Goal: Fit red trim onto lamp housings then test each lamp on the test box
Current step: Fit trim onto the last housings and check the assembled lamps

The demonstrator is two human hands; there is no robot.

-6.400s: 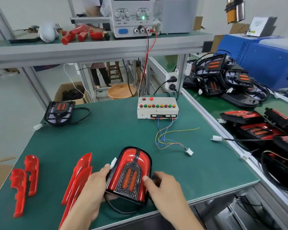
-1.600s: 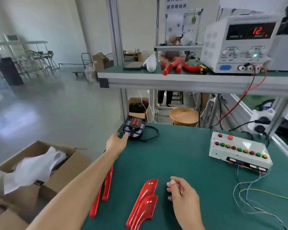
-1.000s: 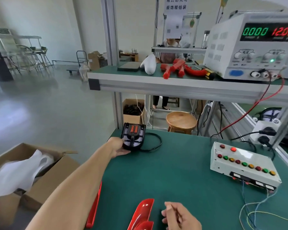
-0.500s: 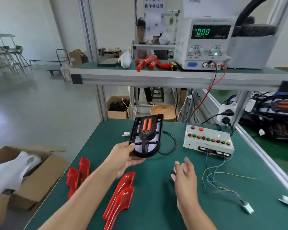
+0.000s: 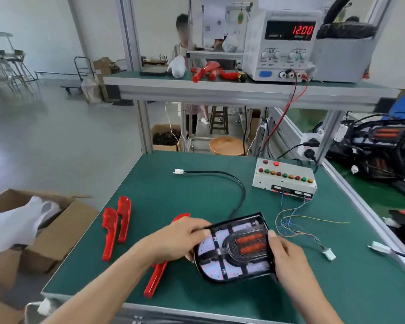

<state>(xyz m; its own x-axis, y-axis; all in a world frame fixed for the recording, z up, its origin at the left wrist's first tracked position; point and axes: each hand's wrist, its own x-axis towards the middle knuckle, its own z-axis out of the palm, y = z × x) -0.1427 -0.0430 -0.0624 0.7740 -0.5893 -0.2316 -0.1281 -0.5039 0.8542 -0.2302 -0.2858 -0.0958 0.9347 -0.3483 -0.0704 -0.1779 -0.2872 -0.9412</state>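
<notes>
I hold the lamp housing [image 5: 232, 249] with both hands in the lower centre of the frame, just above the green bench mat [image 5: 337, 277]. My left hand [image 5: 175, 239] grips its left rim, thumb on the top edge and fingers curled beneath. My right hand [image 5: 288, 256] grips the right rim, thumb pressed on the face and fingers wrapped behind. I judge that this two-sided grip keeps the face tilted toward me and steady for fitting trim.

The housing is a black, rounded-end shell with no red trim on it. Its face shows pale panels divided by black ribs and speckled with red dots, and two orange bars sit in a dark oval surround at the right. Its black cable [image 5: 234, 183] loops up the mat to a white connector [image 5: 178, 171] left of centre, not plugged in.

Long red trim pieces [image 5: 156, 277] lie under my left wrist, within reach. Two shorter red pieces [image 5: 116, 228] lie at centre left. The test box [image 5: 284, 181] sits at upper right, its loose wires ending in a white plug [image 5: 329, 254] at right, well apart from the housing's connector. The supply [image 5: 283, 45] on the shelf reads 12.00.
</notes>
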